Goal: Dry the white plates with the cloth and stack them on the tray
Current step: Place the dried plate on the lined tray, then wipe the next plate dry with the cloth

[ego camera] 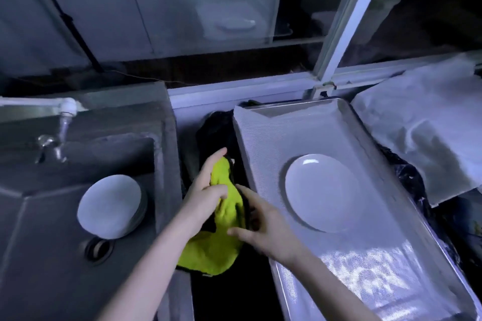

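Note:
A yellow-green cloth hangs between my two hands over the dark gap between sink and tray. My left hand grips its upper part with curled fingers. My right hand pinches the cloth's right side between thumb and fingers. A white plate lies flat on the metal tray to the right. A stack of white plates leans tilted inside the sink on the left, above the drain.
A tap with a running stream juts over the sink's back left. Crumpled white sheeting covers the surface right of the tray. A window frame rises behind. A drain sits in the sink floor.

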### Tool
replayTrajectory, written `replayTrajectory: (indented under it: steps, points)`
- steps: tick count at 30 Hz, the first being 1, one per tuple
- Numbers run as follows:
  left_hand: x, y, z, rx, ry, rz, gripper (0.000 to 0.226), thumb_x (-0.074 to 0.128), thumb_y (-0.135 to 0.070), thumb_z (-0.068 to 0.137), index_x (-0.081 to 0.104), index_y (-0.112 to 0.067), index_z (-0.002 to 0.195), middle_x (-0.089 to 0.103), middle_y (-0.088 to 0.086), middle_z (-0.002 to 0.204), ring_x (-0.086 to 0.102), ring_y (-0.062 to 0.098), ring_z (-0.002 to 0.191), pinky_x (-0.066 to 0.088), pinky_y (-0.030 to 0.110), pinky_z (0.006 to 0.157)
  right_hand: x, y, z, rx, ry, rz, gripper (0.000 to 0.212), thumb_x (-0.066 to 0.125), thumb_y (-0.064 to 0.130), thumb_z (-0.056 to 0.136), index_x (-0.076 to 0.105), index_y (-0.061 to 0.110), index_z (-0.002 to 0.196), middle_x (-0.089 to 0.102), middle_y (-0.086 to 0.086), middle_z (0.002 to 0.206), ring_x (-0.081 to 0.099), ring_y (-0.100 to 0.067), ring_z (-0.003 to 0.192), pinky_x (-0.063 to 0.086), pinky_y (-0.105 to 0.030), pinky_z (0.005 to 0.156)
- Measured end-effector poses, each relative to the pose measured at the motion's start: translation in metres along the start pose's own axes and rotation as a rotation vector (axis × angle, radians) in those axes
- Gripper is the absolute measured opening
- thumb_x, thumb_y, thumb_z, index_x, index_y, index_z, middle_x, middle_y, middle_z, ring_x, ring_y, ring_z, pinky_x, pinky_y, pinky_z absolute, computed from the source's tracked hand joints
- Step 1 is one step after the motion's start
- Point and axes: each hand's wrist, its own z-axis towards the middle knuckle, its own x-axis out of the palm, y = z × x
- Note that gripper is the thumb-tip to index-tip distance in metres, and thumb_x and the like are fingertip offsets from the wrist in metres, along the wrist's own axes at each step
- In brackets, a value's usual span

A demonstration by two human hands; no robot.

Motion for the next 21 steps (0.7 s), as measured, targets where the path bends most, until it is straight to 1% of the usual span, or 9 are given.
replayTrajectory:
  steps: [2,3,7,9,11,14,17,19,21]
  points:
    - [-0.044,0.0,-0.012,0.017,-0.046,-0.028,0.095,0.046,0.013,0.066,0.049,-0.058,0.129,0.063,-0.002,0.106,0.046,0.024,0.075,0.038,0.037,0.067,0.029,0.015,0.013,-0.018,0.01,-0.044,0.086,0.079,0.036,0.074,0.038,0.035,0.15,0.053,0.023,0.139,0.052,0.006,0.122,0.042,-0.016,0.1]
    - [-0.066,-0.001,-0.019,0.039,-0.062,-0.023,0.099,0.044,0.019,0.07,0.046,-0.058,0.132,0.063,-0.004,0.108,0.05,0.022,0.078,0.041,0.035,0.069,0.044,0.023,0.019,-0.023,-0.004,-0.07,0.077,0.077,0.032,0.077,0.043,0.032,0.146,0.056,0.022,0.134,0.054,0.004,0.119,0.043,-0.018,0.1]
    - [-0.159,-0.006,-0.045,0.13,-0.158,0.078,0.094,0.051,0.019,0.083,0.036,-0.051,0.143,0.061,-0.003,0.126,0.062,0.01,0.091,0.043,0.01,0.072,0.098,0.067,0.049,-0.053,-0.074,-0.057,0.019,0.069,0.024,0.091,0.064,0.014,0.106,0.069,-0.001,0.089,0.063,-0.017,0.082,0.053,-0.036,0.078]
    - [-0.207,0.002,-0.053,0.182,-0.277,0.167,0.09,0.058,0.012,0.086,0.036,-0.055,0.142,0.062,0.0,0.102,0.055,0.022,0.072,0.041,0.019,0.064,0.117,0.095,0.066,-0.092,-0.093,-0.017,0.014,0.07,0.022,0.092,0.065,0.015,0.102,0.068,0.002,0.083,0.062,-0.008,0.076,0.05,-0.027,0.072]
    - [-0.25,0.014,-0.061,0.213,-0.392,0.295,0.087,0.064,0.006,0.084,0.038,-0.053,0.141,0.054,0.001,0.092,0.037,0.015,0.06,0.037,0.027,0.058,0.135,0.126,0.08,-0.14,-0.103,0.03,0.016,0.073,0.021,0.09,0.066,0.021,0.105,0.068,0.01,0.087,0.062,0.001,0.081,0.049,-0.018,0.075]
    - [-0.297,0.025,-0.075,0.263,-0.5,0.47,0.076,0.074,-0.002,0.081,0.046,-0.037,0.143,0.052,-0.01,0.076,0.036,0.009,0.055,0.034,0.012,0.055,0.167,0.166,0.103,-0.228,-0.057,0.015,0.019,0.07,0.018,0.092,0.068,0.026,0.109,0.068,0.022,0.098,0.064,0.002,0.093,0.049,-0.017,0.082]
    - [-0.333,0.035,-0.087,0.328,-0.56,0.639,0.064,0.078,-0.021,0.081,0.053,-0.026,0.139,0.061,0.0,0.111,0.055,0.01,0.095,0.031,-0.001,0.081,0.199,0.201,0.121,-0.221,-0.03,0.072,0.012,0.063,0.014,0.096,0.071,0.022,0.103,0.068,0.019,0.084,0.06,0.003,0.073,0.046,-0.015,0.068]
    - [-0.354,0.05,-0.094,0.284,-0.528,0.615,0.066,0.069,-0.054,0.077,0.057,-0.024,0.134,0.044,0.006,0.141,0.041,0.007,0.125,0.017,-0.002,0.099,0.217,0.221,0.13,-0.189,-0.045,0.182,0.012,0.062,0.013,0.097,0.071,0.016,0.103,0.07,0.01,0.089,0.06,0.0,0.078,0.049,-0.017,0.073]
    - [-0.366,0.064,-0.099,0.203,-0.379,0.502,0.083,0.06,-0.08,0.06,0.06,-0.028,0.126,0.015,-0.01,0.159,0.015,0.005,0.144,0.01,0.01,0.112,0.236,0.238,0.138,-0.145,-0.03,0.272,0.012,0.061,0.013,0.098,0.071,0.016,0.102,0.073,0.002,0.094,0.064,-0.008,0.089,0.052,-0.029,0.086]
